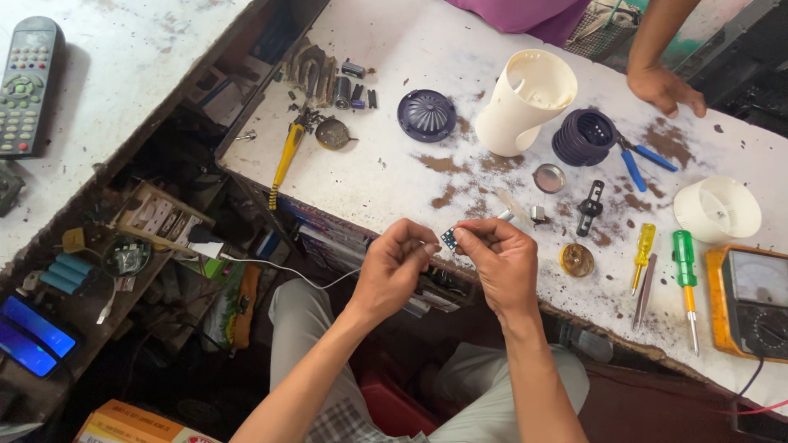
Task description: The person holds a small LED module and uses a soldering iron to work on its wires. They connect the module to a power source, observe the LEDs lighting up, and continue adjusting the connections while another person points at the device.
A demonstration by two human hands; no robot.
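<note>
Workbench (386,176): white, worn top with brown chipped patches, running ahead of both hands; serves as parts tray, everything laid out within reach.
Meter (751,299): orange analogue case, far to the right of the right hand, dial facing up so readable from the seat; leads trailing off the bench edge.
Cream housing (525,102): tipped on its side, open mouth up, ahead of the right hand; beside it a dark ribbed ring (584,137) and, further left, a dark ribbed dome (427,115), apparently taken apart and set aside.
White round cup (716,209): right of the right hand, lying on its side near the meter.
Screwdrivers: green one (685,279) and small yellow one (644,250) just right of the right hand, handles away from the bench edge; a long yellow one (286,157) ahead-left of the left hand.
Another person's hand (663,89): resting on the far bench edge, well apart.
Left hand (394,267): fingertips pinched together at the board's left side; what exactly is pinched too small to tell.
Right hand (501,262): thumb and forefinger closed on the small circuit board.
Small circuit board (449,239): blue, held between both hands, raised clear of the bench edge, likely for close inspection.
</note>
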